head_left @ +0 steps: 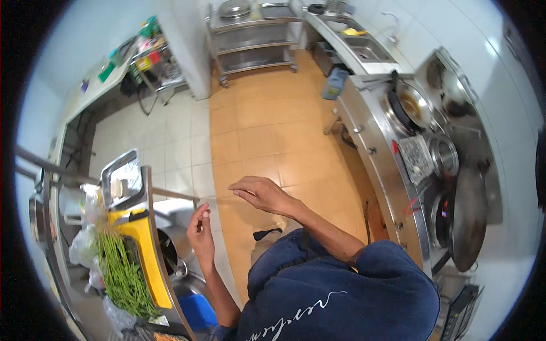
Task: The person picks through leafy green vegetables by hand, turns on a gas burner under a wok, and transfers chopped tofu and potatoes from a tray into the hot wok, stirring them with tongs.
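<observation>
My left hand (200,227) is raised in front of me with its fingers curled together, and I cannot tell if something small is pinched in them. It hovers just right of a yellow cutting board (149,250) that carries a bundle of long green beans (120,273). My right hand (259,192) hangs over the orange tile floor (267,131), palm down, fingers loosely bent, holding nothing that I can see. Both hands are apart from each other and touch no object.
A steel tray (122,176) sits beyond the board, with plastic bags (82,244) to its left. On the right runs a steel stove counter (392,170) with a wok (412,102), a large dark pan (469,216) and a lit burner (443,210). A steel shelf cart (253,40) and sink (367,48) stand far back.
</observation>
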`<state>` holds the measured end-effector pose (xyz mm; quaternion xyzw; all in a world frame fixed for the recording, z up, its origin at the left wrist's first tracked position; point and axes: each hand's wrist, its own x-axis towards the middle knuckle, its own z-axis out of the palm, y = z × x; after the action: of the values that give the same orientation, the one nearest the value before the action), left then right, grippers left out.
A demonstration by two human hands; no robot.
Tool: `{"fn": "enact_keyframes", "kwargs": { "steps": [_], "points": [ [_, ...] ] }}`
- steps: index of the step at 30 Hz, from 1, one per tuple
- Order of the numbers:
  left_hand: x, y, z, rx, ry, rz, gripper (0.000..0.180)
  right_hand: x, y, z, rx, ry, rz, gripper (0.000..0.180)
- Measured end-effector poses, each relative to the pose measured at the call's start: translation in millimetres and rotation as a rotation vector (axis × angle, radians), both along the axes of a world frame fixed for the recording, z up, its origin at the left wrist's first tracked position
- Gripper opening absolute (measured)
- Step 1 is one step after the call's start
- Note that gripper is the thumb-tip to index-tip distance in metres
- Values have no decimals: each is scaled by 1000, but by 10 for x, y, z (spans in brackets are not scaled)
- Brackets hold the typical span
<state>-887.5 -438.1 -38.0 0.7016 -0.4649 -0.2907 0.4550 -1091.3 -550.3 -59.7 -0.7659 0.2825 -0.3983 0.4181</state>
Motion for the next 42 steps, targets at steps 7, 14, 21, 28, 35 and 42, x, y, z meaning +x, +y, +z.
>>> {"fn": "enact_keyframes", "kwargs": {
  "steps": [7, 14, 21, 28, 35, 42],
  "points": [
    [-2257, 383, -250, 15, 59, -212, 25, -2171, 927, -215, 78, -46, -190, 21],
    [-4352, 1265, -684, 98, 159, -459, 26, -4387, 2266, -531, 220, 0, -414, 24],
    [-6035, 1982, -1403, 217, 127, -876, 27, -6069, 4190, -1643, 358, -87, -954, 23],
    [-8036, 3459, -1918, 278, 157, -1191, 26, -7702, 6418, -2462, 574, -325, -1388, 24],
    [-10191, 5189, -2989, 355, 109, -1379, 28, -9531, 8267, -4227, 646, -551, -1733, 24],
    [-11952, 6347, -4773, 351, -26, -1488, 28, -11204, 9102, -6467, 647, -501, -2098, 21]
  ]
}}
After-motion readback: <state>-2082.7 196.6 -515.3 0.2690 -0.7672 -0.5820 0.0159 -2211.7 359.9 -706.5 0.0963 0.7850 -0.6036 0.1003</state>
